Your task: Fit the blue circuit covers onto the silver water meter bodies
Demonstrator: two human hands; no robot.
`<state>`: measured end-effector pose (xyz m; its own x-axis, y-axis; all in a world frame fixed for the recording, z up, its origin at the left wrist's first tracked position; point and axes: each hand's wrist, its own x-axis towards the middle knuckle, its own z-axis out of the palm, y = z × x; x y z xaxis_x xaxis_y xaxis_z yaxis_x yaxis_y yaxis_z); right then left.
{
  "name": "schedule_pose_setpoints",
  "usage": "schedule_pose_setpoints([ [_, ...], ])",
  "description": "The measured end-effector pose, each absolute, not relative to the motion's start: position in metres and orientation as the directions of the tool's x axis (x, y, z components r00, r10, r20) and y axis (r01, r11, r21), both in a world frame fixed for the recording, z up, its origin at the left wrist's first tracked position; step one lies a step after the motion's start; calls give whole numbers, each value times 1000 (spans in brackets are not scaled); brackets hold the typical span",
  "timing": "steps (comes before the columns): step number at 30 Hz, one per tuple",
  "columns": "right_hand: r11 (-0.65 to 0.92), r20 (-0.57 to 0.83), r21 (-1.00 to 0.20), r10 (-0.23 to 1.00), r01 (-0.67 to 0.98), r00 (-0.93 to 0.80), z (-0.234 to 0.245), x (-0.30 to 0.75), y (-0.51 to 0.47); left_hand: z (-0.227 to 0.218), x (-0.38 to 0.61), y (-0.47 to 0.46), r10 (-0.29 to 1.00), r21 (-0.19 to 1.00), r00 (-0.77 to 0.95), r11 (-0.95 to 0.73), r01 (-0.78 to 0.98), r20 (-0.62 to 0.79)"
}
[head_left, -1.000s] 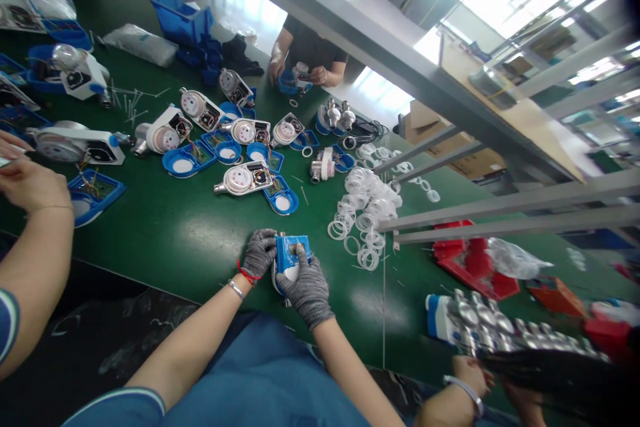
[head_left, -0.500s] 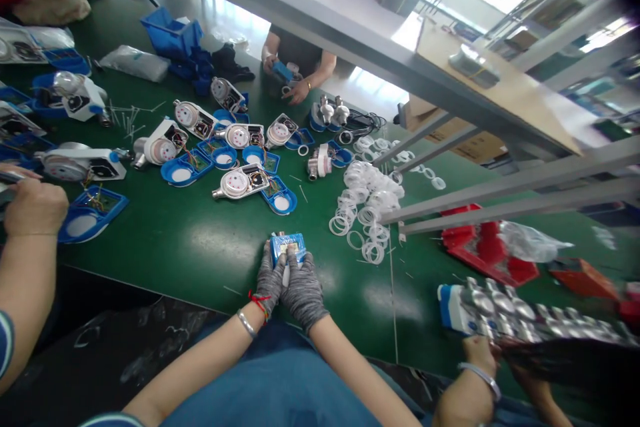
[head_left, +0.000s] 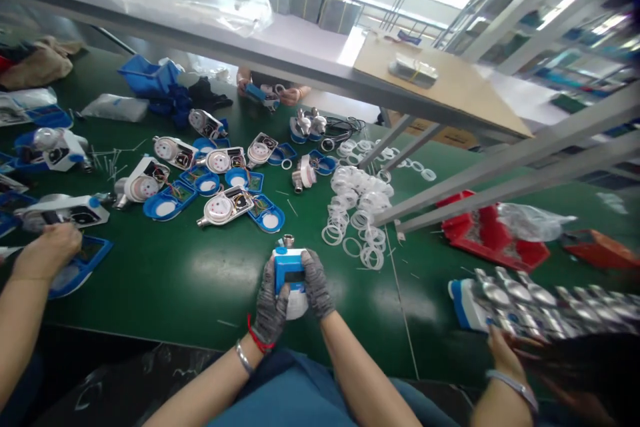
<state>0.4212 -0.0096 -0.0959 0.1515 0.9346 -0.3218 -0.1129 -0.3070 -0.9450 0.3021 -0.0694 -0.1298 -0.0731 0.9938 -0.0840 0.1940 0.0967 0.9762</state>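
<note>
A blue and white meter [head_left: 289,266] with a small dark display is held between my two gloved hands, just above the near part of the green table. A metal fitting [head_left: 287,240] sticks out at its far end. My left hand [head_left: 270,307] grips the left side, its thumb on the lower front. My right hand [head_left: 318,286] wraps the right side. Beyond them lies an opened meter [head_left: 225,206], its white round part and wiring exposed, joined to a blue cover [head_left: 269,214].
Clear plastic rings [head_left: 357,197] are piled right of centre, near the grey shelf posts [head_left: 430,204]. A red bin [head_left: 493,230] and rows of metal-fitted units [head_left: 505,304] are at the right. Co-workers' hands show at left [head_left: 53,250], across the table and at right.
The meter has turned in my hands, so its blue face and display now show. My right hand has moved from over its front to its right side. The camera view has shifted.
</note>
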Motion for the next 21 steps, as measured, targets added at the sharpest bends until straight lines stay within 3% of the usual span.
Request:
schedule_pose_setpoints([
  [4, -247, -223, -968, 935, 53, 274, -109, 427, -37, -132, 293, -84, 997, 959, -58, 56, 279, -41],
  [8, -196, -155, -974, 945, 118, 289, -122, 432, -43, -108, 289, -60, 965, 969, 117, 243, -48, -236],
  [12, -297, -254, -947, 927, 125, 277, -111, 442, -19, -72, 297, -19, 896, 844, 319, 414, -341, -311],
  [14, -291, -241, -925, 947, 244, 215, -91, 452, -13, -63, 300, -8, 884, 787, 319, 454, -418, -341],
  [15, -204, -165, -919, 976, 338, 139, -79, 458, -14, -61, 299, -6, 871, 752, 328, 485, -447, -367],
  [17, 121, 66, -861, 990, 493, -127, -53, 470, -24, -60, 295, -6, 813, 672, 385, 580, -461, -437],
  [19, 427, 222, -759, 879, 491, -422, -28, 478, -35, -59, 288, -7, 737, 619, 462, 670, -409, -493],
  [21, 514, 233, -730, 807, 450, -543, -6, 481, -34, -56, 285, -8, 735, 665, 459, 664, -341, -499],
])
